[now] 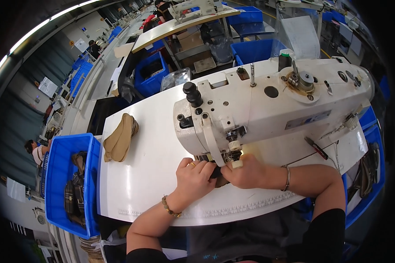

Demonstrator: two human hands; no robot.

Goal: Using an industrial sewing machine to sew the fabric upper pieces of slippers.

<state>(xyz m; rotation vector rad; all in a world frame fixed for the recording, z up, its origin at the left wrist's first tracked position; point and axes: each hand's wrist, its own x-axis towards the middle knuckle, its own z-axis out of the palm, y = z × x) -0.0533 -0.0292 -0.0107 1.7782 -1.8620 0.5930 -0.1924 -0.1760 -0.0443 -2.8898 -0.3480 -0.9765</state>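
A white sewing machine stands over the table, its head and needle area just ahead of my hands. My left hand is closed on a small dark and brown fabric piece under the machine head. From the other side my right hand grips the same piece, close to the lit presser area. Most of the fabric and the needle tip are hidden by my fingers and the machine. A stack of tan fabric pieces lies on the table to the left.
On the left is a blue bin with dark plaid pieces. Another blue bin holds fabric at the right. A dark-handled cutting tool rests beside the machine. A green-topped thread spool stands behind it. People work at far benches.
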